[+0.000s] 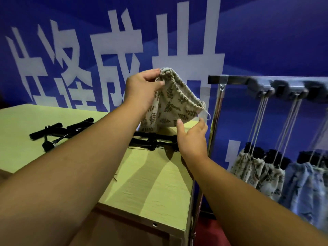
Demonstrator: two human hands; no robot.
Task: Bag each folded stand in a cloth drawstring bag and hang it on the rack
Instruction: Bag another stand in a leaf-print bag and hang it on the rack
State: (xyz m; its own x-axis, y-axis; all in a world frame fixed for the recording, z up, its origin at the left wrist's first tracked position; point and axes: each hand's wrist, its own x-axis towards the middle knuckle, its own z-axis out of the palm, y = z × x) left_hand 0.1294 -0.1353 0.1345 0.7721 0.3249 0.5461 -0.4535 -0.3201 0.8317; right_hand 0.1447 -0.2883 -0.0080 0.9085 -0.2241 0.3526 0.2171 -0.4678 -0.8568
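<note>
My left hand (142, 87) pinches the gathered rim of a beige leaf-print drawstring bag (174, 105) and holds it up above the table. My right hand (192, 137) is just under the bag's lower right corner, fingers relaxed, thumb touching the cloth. Below the bag a folded black stand (154, 140) lies on the pale wooden table (150, 183). More folded black stands (62, 130) lie further left on the table. The rack (230, 80) with grey hooks stands to the right.
Several filled cloth bags (259, 173) hang by their strings from the rack's hooks, beige ones and a blue one (305, 189). A chrome rack post (213, 125) runs along the table's right edge. A blue wall with white characters is behind.
</note>
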